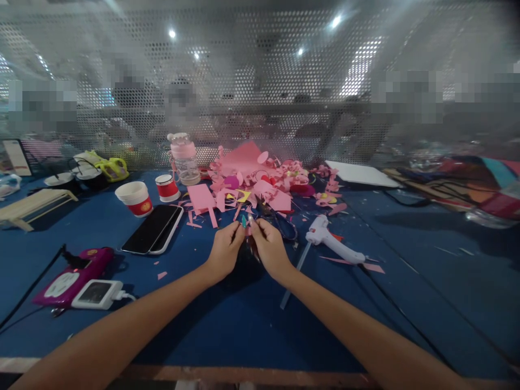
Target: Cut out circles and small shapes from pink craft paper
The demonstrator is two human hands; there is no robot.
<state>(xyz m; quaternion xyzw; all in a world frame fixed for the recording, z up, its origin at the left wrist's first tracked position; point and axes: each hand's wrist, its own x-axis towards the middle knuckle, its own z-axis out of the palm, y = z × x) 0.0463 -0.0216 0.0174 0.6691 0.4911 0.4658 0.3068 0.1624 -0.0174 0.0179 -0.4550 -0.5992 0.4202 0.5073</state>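
My left hand (227, 244) and my right hand (268, 244) meet at the middle of the blue table, both closed in a pinch. Between the thumbs shows a small pink paper piece (247, 231); the fingers hide most of it. Something dark and shiny lies below the hands, too unclear to name. Just beyond my right hand are dark-handled scissors (287, 226), partly covered by scraps. A large heap of cut pink paper (244, 160) spreads ahead of both hands. To the right rests a white hot glue gun (335, 242), a clear glue stick (296, 276) running from it toward me.
Leftward are a black-screened phone (152, 230), paper cups (134, 196), a purple power strip (77, 276) and a white charger (97, 294). A pink-lidded bottle (184, 160) stands behind. Black cords cross both sides. A perforated metal screen (260, 81) closes off the far edge.
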